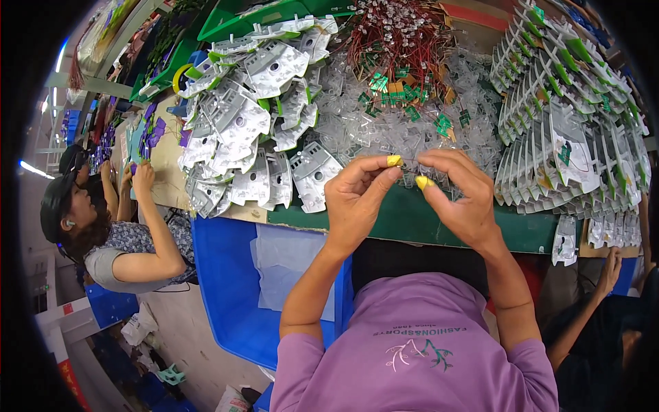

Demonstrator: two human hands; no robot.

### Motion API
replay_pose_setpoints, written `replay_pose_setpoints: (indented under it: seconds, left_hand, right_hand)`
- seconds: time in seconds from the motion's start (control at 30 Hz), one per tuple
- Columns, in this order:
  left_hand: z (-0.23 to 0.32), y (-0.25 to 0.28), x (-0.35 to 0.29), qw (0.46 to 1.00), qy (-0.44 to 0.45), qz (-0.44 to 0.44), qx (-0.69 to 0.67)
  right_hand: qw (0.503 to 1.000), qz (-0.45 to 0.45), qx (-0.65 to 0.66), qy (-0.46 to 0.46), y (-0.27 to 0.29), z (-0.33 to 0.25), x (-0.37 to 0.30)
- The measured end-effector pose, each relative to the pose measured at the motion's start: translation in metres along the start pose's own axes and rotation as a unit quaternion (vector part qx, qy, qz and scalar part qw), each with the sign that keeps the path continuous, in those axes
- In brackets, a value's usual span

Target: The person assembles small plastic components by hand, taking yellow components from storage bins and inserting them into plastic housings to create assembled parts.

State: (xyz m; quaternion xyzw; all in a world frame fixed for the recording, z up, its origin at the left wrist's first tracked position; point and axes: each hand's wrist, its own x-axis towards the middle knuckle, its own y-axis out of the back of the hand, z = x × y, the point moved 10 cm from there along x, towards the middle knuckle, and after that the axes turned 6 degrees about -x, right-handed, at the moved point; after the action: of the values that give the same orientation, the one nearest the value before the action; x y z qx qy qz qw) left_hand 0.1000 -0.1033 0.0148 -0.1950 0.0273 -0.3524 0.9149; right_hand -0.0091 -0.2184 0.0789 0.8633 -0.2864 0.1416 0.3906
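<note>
My left hand (357, 196) is raised over the near edge of the bench, thumb and index finger pinched together. What they hold is too small to make out; a thin dark line shows between the two hands. Facing it, my right hand (461, 196) has its thumb and index finger apart, with the fingertips close to the left ones. Yellow wrapping covers a fingertip on each hand. Just beyond lies a heap of clear plastic pieces (343, 103), topped by small green circuit boards (405, 93) with red wires (374, 44).
White-grey molded panels with green edges (237, 123) are piled at left; more panels (549, 151) stand stacked at right. A blue bin (230, 295) sits below the green bench edge (522, 230). One person (137, 254) works at left; another person's hand (609, 271) touches parts at right.
</note>
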Motion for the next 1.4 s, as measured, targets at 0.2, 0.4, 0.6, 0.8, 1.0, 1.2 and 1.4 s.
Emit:
replay_pose_setpoints:
  seconds: [0.2, 0.4, 0.6, 0.8, 1.0, 1.2, 1.4]
  left_hand:
    - [0.012, 0.002, 0.004, 0.989, -0.082, 0.015, 0.122]
    - [-0.010, 0.007, 0.001, 0.989, 0.013, 0.027, 0.143]
    - [-0.005, 0.005, -0.010, 0.997, 0.000, -0.032, 0.074]
    - [-0.065, -0.001, -0.054, 0.904, 0.318, -0.106, -0.266]
    - [-0.016, 0.045, -0.040, 0.999, 0.032, 0.003, 0.042]
    - [0.028, 0.050, -0.054, 0.723, -0.209, 0.049, 0.657]
    - [0.017, 0.063, -0.052, 0.708, -0.239, 0.056, 0.662]
  right_hand:
    - [0.971, -0.037, 0.183, -0.150, -0.025, 0.030, 0.004]
    - [0.972, -0.052, 0.156, -0.168, -0.030, 0.036, 0.005]
    - [0.980, -0.094, 0.153, -0.081, -0.030, 0.013, 0.003]
    - [0.941, -0.248, 0.224, -0.051, -0.055, 0.006, -0.002]
    - [0.955, -0.240, 0.153, -0.081, -0.064, 0.022, 0.018]
    - [0.770, -0.076, 0.629, -0.076, -0.031, 0.008, 0.079]
    - [0.822, -0.031, 0.559, -0.106, -0.037, 0.013, 0.107]
